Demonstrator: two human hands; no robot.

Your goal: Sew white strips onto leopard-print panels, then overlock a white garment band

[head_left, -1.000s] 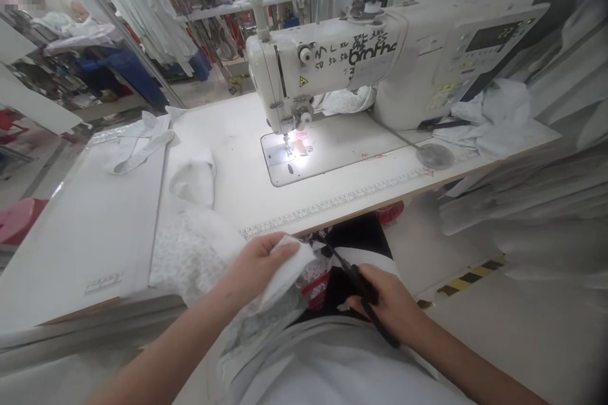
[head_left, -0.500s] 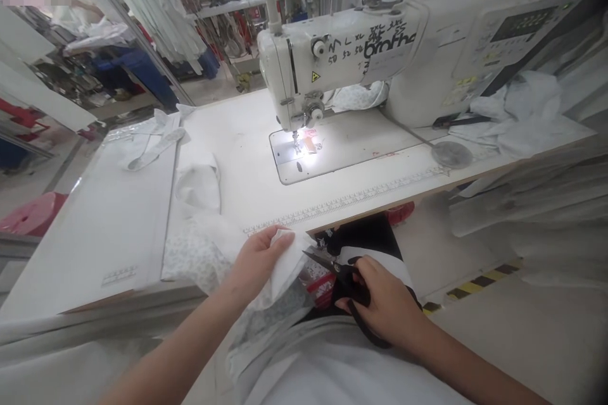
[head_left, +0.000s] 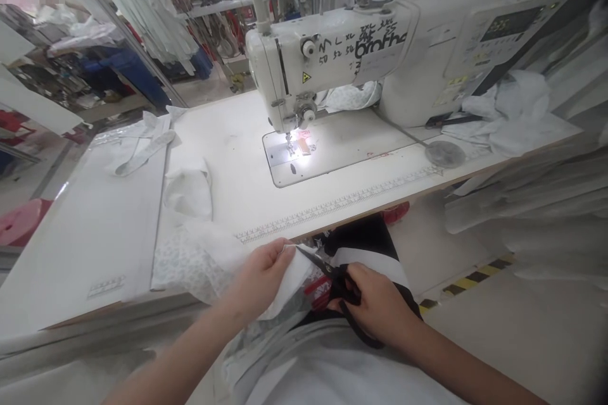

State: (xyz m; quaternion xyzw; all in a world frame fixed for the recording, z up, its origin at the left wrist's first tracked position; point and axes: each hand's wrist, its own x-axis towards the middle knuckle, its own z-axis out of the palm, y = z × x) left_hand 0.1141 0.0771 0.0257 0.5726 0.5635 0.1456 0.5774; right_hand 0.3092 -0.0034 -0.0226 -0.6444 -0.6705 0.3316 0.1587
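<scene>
My left hand [head_left: 259, 277] pinches a piece of white fabric [head_left: 289, 281] just below the table's front edge, fingers folded over its top edge. My right hand [head_left: 377, 307] grips black-handled scissors [head_left: 327, 272] whose blade tips reach the fabric right at my left fingertips. The fabric trails down over my lap. More white patterned cloth [head_left: 190, 256] lies on the table to the left of my left hand.
A white sewing machine [head_left: 361, 57] stands on the white table [head_left: 247, 190], its lamp lighting the needle plate [head_left: 294, 152]. White cloth pieces [head_left: 142, 139] lie at the left, a crumpled pile [head_left: 508, 114] at the right. A ruler strip [head_left: 342, 205] runs along the front edge.
My right hand has swung the scissors up and left, from pointing away from the fabric to touching its edge by my left fingers. My left hand kept its hold.
</scene>
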